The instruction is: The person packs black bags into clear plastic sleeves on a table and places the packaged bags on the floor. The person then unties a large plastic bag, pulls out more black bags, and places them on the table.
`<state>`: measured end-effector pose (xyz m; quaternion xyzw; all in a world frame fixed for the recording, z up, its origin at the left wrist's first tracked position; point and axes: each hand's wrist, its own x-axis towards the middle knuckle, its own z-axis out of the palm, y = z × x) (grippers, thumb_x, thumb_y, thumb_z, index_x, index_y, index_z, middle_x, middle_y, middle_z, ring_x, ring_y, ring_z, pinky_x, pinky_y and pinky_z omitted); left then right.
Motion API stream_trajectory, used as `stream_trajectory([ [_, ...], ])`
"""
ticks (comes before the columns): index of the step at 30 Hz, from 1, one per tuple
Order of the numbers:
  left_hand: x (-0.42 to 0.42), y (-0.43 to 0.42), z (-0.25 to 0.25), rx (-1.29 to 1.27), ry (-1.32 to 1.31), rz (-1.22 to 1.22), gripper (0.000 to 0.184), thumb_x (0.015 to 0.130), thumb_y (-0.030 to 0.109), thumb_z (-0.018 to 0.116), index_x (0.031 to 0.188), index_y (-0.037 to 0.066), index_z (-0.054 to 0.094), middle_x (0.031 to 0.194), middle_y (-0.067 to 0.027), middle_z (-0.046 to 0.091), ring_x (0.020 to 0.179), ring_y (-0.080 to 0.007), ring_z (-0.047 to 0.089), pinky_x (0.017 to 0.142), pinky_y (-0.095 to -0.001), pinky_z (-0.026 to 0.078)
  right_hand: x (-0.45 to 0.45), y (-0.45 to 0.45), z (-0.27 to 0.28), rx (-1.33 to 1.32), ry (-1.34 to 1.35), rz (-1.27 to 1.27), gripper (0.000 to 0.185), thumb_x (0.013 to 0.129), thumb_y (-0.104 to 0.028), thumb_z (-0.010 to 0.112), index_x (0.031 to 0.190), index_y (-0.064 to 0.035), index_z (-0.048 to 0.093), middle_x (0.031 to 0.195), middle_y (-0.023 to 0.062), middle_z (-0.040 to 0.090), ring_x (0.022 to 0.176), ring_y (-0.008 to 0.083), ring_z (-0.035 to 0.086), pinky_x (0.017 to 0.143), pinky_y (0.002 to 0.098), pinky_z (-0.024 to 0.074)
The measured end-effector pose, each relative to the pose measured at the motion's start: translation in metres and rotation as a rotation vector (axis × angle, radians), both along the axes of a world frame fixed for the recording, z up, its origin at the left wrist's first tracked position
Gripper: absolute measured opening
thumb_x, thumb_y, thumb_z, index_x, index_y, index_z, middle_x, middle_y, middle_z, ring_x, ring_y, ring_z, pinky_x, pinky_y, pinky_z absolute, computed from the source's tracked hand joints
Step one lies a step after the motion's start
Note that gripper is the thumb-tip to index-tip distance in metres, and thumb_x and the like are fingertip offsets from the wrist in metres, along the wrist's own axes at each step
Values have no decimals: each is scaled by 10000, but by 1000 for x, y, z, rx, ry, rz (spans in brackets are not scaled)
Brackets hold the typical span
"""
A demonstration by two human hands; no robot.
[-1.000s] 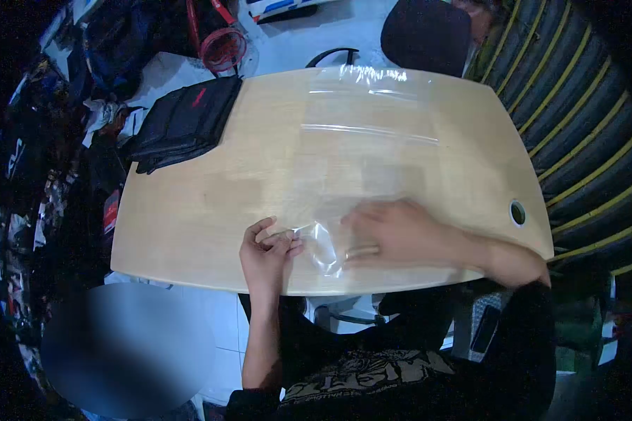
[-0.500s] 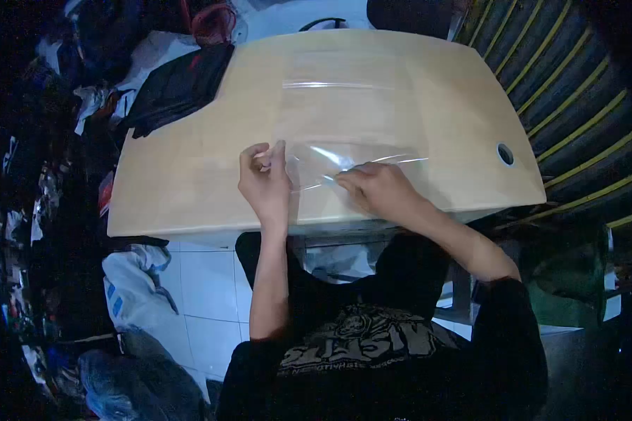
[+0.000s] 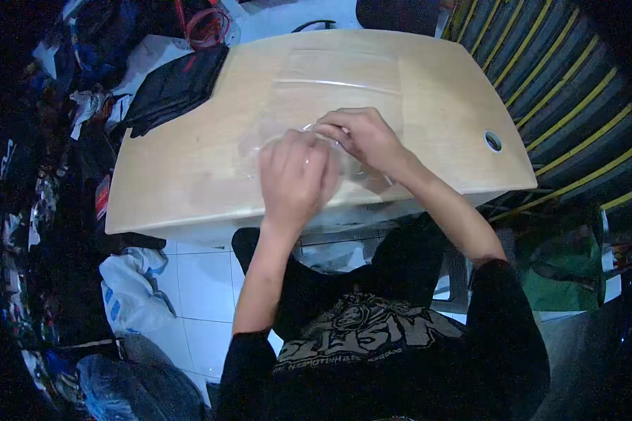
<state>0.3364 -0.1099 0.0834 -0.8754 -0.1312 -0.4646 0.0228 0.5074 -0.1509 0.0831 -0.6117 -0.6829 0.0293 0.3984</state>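
Both hands are together over the middle of the wooden table (image 3: 182, 182). My right hand (image 3: 361, 137) pinches the edge of a clear plastic bag (image 3: 379, 181). Closed and slightly blurred, my left hand (image 3: 295, 172) lies over the same plastic, its fingers curled toward the right hand; whatever is inside them is hidden. Part of the plastic shows around and below the hands. Beyond them, a flat clear plastic sheet (image 3: 340, 67) with a shiny seam lies on the tabletop.
A folded black cloth item (image 3: 179, 84) lies at the table's back left corner. A round hole (image 3: 493, 141) is near the right edge. White and blue bags (image 3: 133, 288) are on the floor at left. Black and yellow striped material (image 3: 555, 105) is at right.
My left hand has turned over and closed, moving right onto the plastic. My right hand has moved up and now pinches the plastic's edge. The plastic is more bunched up. The view has shifted.
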Motion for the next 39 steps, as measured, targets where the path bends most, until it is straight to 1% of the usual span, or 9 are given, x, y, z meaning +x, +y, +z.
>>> stream_trajectory([
  [6,57,53,-53,-348,573,91,222,788,205,574,850,1,638,810,-183,638,756,-353,622,702,-425,480,-5,-6,24,110,130,81,176,861,-148,597,952,-16,669,879,97,675,794,188,648,713,299,501],
  [9,68,91,-22,-508,563,-71,319,862,281,521,926,-11,631,747,-171,645,691,-320,639,619,-399,497,-30,-15,28,261,23,204,163,843,-146,618,946,-34,676,856,103,660,761,231,640,682,313,501],
  [11,70,82,6,-875,217,-261,368,897,321,491,970,-16,619,748,-155,646,691,-275,645,601,-363,492,-48,-35,33,266,-25,238,160,832,-150,629,933,-36,677,835,106,652,742,249,633,667,318,501],
  [13,109,136,29,-1193,509,-202,424,934,365,452,1056,-18,589,727,-97,641,661,-201,638,595,-319,480,-61,-53,37,206,-22,239,160,820,-156,638,916,-34,676,813,106,644,725,262,625,653,324,500],
  [17,127,158,-3,-1550,-194,-668,524,918,460,483,1219,32,523,1057,-111,607,874,-215,593,758,-342,499,-53,-66,21,144,6,213,144,799,-133,646,888,-23,675,811,111,640,715,265,619,631,331,497],
  [20,121,103,36,-1841,-1080,-749,628,824,556,572,1187,49,502,912,-106,585,798,-245,569,713,-336,474,-51,-67,16,160,51,275,137,794,-131,654,878,-26,679,822,119,644,712,265,619,623,332,497],
  [23,119,122,20,-1843,-1076,-794,666,827,572,551,1240,64,427,1032,-115,492,899,-271,511,739,-394,458,-68,-74,23,207,-120,358,144,784,-140,636,899,-57,661,789,73,582,743,241,608,627,324,493],
  [30,107,187,-33,-1872,-481,-586,775,834,609,501,1364,100,253,1314,-138,276,1135,-333,375,799,-529,420,-88,-81,15,183,-170,470,172,772,-213,621,900,-103,654,776,39,524,737,219,577,602,338,479],
  [39,71,178,27,-1569,-1208,-1038,758,848,662,392,1402,177,216,1477,-64,107,1323,-331,187,869,-603,344,-89,-97,-14,199,-24,437,165,744,-158,697,894,-90,690,789,29,600,682,178,588,586,315,484],
])
